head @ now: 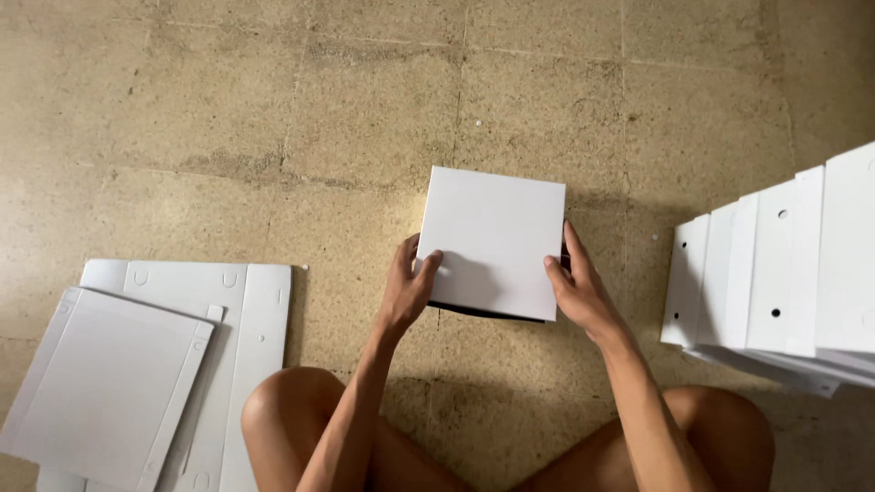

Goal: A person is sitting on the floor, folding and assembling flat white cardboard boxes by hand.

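White square box (pixel 494 239), viewed from above, held just above the tiled floor (pixel 273 109) in front of the seated person's knees. The box sits directly between the two hands, its flat top face turned up toward the camera and tilted slightly, so that its far edge lies away from the body and its near edge, showing a dark gap beneath, lies closest to the wrists. The faces are close to square, so no long axis stands out; the line that matters runs side to side, from one palm to the other. Left hand (pixel 408 290): closed on the box's near left corner, thumb lying on the top face, remaining fingers wrapped down the left side. Right hand (pixel 576 290): closed on the near right edge, thumb on top, fingers extended along the right side wall. Both hands are equally near the box, each gripping at the near end, so most of the box extends beyond the fingertips. Outward to the left of the left hand, well apart, flat white cardboard sheets (pixel 155 364) lie stacked on the floor. Outward to the right of the right hand, near but not touching, a row of folded white boxes (pixel 775 273) stands leaning together.
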